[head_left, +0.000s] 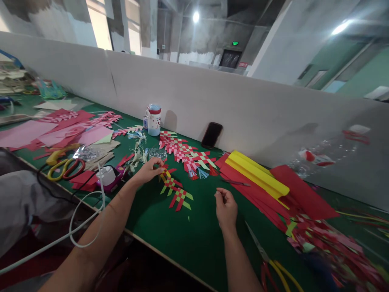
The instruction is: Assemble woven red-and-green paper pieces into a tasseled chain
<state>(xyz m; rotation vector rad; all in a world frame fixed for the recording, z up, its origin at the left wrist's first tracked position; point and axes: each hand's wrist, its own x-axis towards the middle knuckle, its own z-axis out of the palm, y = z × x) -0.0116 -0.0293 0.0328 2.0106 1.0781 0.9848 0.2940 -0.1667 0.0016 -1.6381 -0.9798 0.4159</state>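
My left hand (148, 171) rests on the green table (170, 231), its fingertips pinching the end of a woven red-and-green paper piece (176, 192) that lies flat. My right hand (225, 208) hovers over the table to the right of that piece, fingers loosely curled with the thumb against the forefinger; whether a thin strip sits between them is too small to tell. More woven red, white and green pieces (185, 154) lie in a row behind, along the white partition.
Folded yellow paper (258, 174) lies on red sheets (300, 194) at right, above a heap of cut strips (331, 243). Scissors (273, 263) lie by my right forearm, another pair (65, 164) at left. A cup (154, 120), a phone (212, 135), pink sheets (45, 132), a white cable (79, 227).
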